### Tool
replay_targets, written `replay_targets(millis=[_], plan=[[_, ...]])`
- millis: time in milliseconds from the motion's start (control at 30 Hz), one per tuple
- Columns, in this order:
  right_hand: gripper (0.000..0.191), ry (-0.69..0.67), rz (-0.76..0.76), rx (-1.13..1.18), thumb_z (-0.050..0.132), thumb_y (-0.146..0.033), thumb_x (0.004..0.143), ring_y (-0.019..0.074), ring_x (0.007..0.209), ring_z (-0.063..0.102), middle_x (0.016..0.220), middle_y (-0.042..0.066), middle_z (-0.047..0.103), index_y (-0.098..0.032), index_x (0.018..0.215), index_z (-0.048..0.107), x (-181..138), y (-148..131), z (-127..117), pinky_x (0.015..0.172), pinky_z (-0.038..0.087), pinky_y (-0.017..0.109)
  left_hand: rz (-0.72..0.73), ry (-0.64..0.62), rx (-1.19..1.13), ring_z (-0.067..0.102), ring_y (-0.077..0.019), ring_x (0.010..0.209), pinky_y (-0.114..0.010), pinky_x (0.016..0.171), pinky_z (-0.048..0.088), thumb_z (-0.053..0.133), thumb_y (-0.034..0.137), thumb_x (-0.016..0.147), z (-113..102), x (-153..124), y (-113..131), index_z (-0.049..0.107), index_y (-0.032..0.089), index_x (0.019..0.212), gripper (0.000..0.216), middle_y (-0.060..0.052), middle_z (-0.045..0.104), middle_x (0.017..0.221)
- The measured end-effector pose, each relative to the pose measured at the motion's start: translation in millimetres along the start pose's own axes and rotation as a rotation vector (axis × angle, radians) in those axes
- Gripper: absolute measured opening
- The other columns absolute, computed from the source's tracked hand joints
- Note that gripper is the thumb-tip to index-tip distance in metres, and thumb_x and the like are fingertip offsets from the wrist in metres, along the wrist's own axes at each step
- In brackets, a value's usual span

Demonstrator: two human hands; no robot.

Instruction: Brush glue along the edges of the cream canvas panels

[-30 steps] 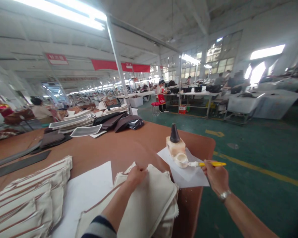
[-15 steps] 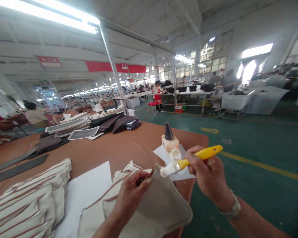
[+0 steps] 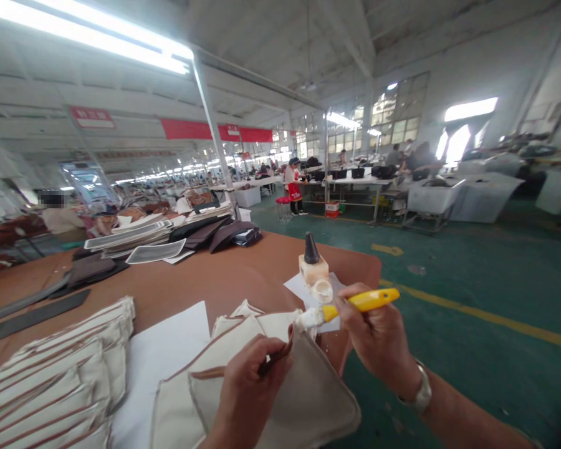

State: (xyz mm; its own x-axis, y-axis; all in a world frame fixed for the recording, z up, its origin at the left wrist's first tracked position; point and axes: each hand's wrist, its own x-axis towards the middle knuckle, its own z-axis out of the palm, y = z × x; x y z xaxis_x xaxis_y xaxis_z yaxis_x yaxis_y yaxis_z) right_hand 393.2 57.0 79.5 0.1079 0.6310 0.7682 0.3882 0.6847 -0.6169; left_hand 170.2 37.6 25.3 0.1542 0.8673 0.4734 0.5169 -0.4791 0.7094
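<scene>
The left hand (image 3: 245, 386) pinches the brown leather tab at the edge of a beige canvas pouch with brown piping (image 3: 303, 399), lifting that pouch clear of the stack of cream canvas pieces (image 3: 191, 368) at the near middle of the brown worktable (image 3: 243, 274). The right hand (image 3: 374, 333) is clenched around the yellow-handled brush with a white, glue-laden tip (image 3: 341, 305), the tip touching the pouch's upper edge just beside the tab. To do this step well, I judge the tab should be kept peeled back and taut so the brush reaches only the strip beneath it, with a thin, even stroke along the seam and no glue straying onto the visible canvas face; the laden tip could drip, so the brush wants a shallow angle. The cream glue bottle with a dark cone cap (image 3: 312, 265) stands on a white paper sheet (image 3: 299, 288) just beyond the brush, with a small white cup (image 3: 324, 290) touching its base. Against the frame half a second earlier, the brush tip has come lower and leftward onto the pouch edge, the handle now lies flatter, and the left hand has shifted nearer while its pinch on the tab holds. Dark brown cut panels (image 3: 215, 234) lie far on the table.
</scene>
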Motion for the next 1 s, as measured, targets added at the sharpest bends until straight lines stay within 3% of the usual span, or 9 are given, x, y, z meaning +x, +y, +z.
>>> replay_targets(millis=[133, 267, 400, 567, 733, 833, 900, 1000], plan=[[0.018, 0.070, 0.096, 0.030, 0.057, -0.029, 0.095, 0.0111, 0.046, 0.049, 0.055, -0.003, 0.053, -0.019, 0.081, 0.062, 0, -6, -25, 0.045, 0.039, 0.021, 0.437, 0.078, 0.261, 0.063, -0.0145, 0.068, -0.024, 0.062, 0.049, 0.058, 0.013, 0.091, -10, -19, 13, 0.065, 0.021, 0.095, 0.012, -0.003, 0.070, 0.080], [0.018, 0.000, 0.200, 0.245, 0.061, -0.031, 0.093, 0.0108, 0.048, 0.047, 0.061, -0.002, 0.052, -0.019, 0.079, 0.061, -3, -27, -46, 0.046, 0.038, 0.022, 0.816, 0.090, 0.524, 0.059, -0.0156, 0.054, -0.029, 0.049, 0.045, 0.054, 0.012, 0.091, -28, -34, 35, 0.064, 0.018, 0.105, 0.018, -0.006, 0.074, 0.077], [0.019, -0.183, 0.199, 0.288, 0.059, -0.031, 0.094, 0.0107, 0.046, 0.045, 0.056, -0.002, 0.049, -0.019, 0.079, 0.062, -11, -55, -46, 0.041, 0.034, 0.021, 0.982, 0.038, 0.615, 0.062, -0.0175, 0.053, -0.032, 0.043, 0.043, 0.045, 0.014, 0.095, -38, -44, 48, 0.062, 0.016, 0.122, 0.032, -0.009, 0.076, 0.082], [0.015, -0.393, 0.050, 0.180, 0.058, -0.020, 0.093, 0.0077, 0.046, 0.044, 0.060, -0.004, 0.053, -0.021, 0.078, 0.062, -17, -81, -55, 0.042, 0.035, 0.018, 0.961, 0.055, 0.626, 0.063, -0.0173, 0.055, -0.033, 0.044, 0.042, 0.047, 0.014, 0.095, -42, -55, 51, 0.064, 0.015, 0.107, 0.022, -0.008, 0.075, 0.083], [0.017, -0.299, 0.050, 0.170, 0.057, -0.023, 0.096, 0.0077, 0.046, 0.044, 0.058, -0.005, 0.050, -0.022, 0.080, 0.062, -21, -84, -59, 0.041, 0.035, 0.018, 0.963, 0.055, 0.645, 0.061, -0.0167, 0.056, -0.033, 0.048, 0.038, 0.038, 0.013, 0.099, -49, -63, 53, 0.064, 0.013, 0.100, 0.025, -0.009, 0.075, 0.081], [0.017, -0.399, 0.075, 0.177, 0.057, -0.025, 0.096, 0.0088, 0.048, 0.045, 0.059, -0.003, 0.052, -0.021, 0.080, 0.063, -26, -81, -55, 0.042, 0.036, 0.019, 0.932, 0.047, 0.608, 0.061, -0.0176, 0.063, -0.033, 0.055, 0.038, 0.045, 0.013, 0.097, -53, -66, 44, 0.064, 0.012, 0.102, 0.020, -0.011, 0.075, 0.089], [0.017, -0.414, 0.122, 0.196, 0.059, -0.027, 0.095, 0.0095, 0.046, 0.043, 0.057, -0.003, 0.050, -0.021, 0.080, 0.064, -27, -78, -58, 0.041, 0.035, 0.020, 0.817, 0.029, 0.544, 0.060, -0.0167, 0.067, -0.032, 0.061, 0.039, 0.055, 0.012, 0.092, -55, -58, 36, 0.066, 0.015, 0.099, 0.013, -0.008, 0.074, 0.091], [0.017, -0.172, 0.215, 0.249, 0.064, -0.031, 0.093, 0.0109, 0.047, 0.043, 0.062, 0.000, 0.052, -0.022, 0.079, 0.064, -23, -69, -70, 0.040, 0.033, 0.022, 0.377, 0.013, 0.247, 0.059, -0.0161, 0.074, -0.028, 0.071, 0.040, 0.068, 0.018, 0.085, -54, -21, 30, 0.069, 0.020, 0.084, 0.003, -0.004, 0.071, 0.082]])
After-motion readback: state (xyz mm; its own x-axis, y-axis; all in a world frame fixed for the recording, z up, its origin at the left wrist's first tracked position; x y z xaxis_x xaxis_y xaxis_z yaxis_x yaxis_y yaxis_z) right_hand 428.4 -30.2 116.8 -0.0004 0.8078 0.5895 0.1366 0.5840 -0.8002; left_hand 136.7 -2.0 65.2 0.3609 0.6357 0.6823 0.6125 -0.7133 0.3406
